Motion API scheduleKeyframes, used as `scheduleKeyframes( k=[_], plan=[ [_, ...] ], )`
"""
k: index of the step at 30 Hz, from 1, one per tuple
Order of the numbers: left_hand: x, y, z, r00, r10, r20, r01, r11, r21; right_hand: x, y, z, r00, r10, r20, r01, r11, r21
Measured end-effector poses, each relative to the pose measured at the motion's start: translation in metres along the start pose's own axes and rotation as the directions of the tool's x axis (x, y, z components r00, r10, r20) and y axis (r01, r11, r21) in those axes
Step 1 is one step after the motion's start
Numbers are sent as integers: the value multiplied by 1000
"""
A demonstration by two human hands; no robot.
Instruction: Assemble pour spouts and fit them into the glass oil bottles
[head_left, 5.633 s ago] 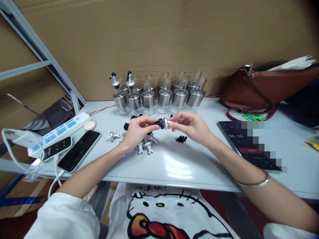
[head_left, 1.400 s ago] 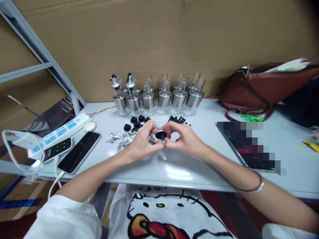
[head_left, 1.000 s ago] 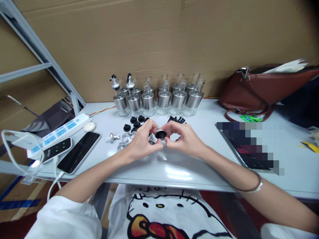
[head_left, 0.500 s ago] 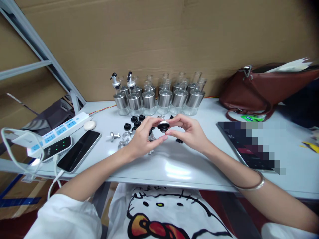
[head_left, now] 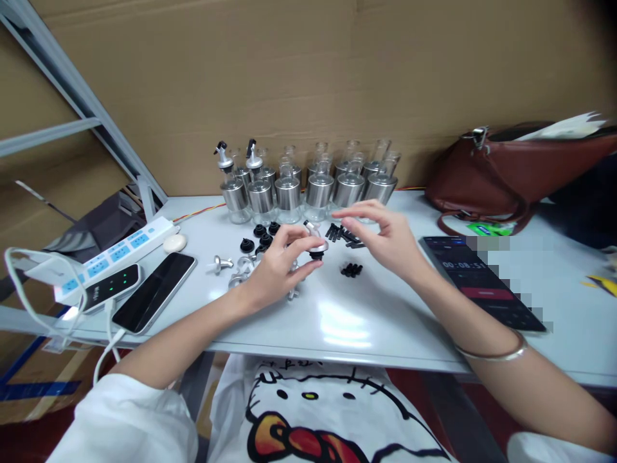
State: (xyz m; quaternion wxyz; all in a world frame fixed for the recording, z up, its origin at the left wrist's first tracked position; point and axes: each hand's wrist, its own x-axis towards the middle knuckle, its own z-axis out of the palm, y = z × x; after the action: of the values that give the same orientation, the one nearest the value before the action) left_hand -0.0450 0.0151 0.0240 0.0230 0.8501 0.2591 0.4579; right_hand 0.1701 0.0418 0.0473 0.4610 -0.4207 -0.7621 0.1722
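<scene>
My left hand is closed on a small pourer spout, silver on top with a black stopper under it, held just above the grey table. My right hand hovers to its right with fingers spread, holding nothing, over a heap of thin black tubes and a cluster of small black caps. Under my left hand lie several loose silver spouts, and several black rubber stoppers sit just behind them.
Several glass and steel oil bottles stand in rows by the cardboard wall; two at the left carry spouts. A tablet lies right, a brown handbag behind it. A phone, power bank and power strip lie left.
My right hand let go of the spout and moved right and back toward the black tubes, fingers opening. My left hand keeps the spout, now turned stopper-down.
</scene>
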Motion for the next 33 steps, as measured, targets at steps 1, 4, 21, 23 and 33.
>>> scheduleKeyframes(
  k=[1,4,21,23,33],
  plan=[
    [0,-1,0,999,41,24,-42,999,25,3,5,-4,1000,-4,-30,0,994,-111],
    [-1,-1,0,988,113,103,-120,991,64,9,30,-14,1000,6,-20,-13,928,-372],
    [-1,0,2,950,221,220,-270,936,227,-2,66,7,972,184,147,-26,705,-709],
    [-1,0,2,951,230,208,-279,929,245,-1,64,7,964,212,157,-38,701,-712],
    [-2,-4,5,958,173,228,-247,904,348,0,17,9,976,-44,-215,11,989,-150]
  ],
)
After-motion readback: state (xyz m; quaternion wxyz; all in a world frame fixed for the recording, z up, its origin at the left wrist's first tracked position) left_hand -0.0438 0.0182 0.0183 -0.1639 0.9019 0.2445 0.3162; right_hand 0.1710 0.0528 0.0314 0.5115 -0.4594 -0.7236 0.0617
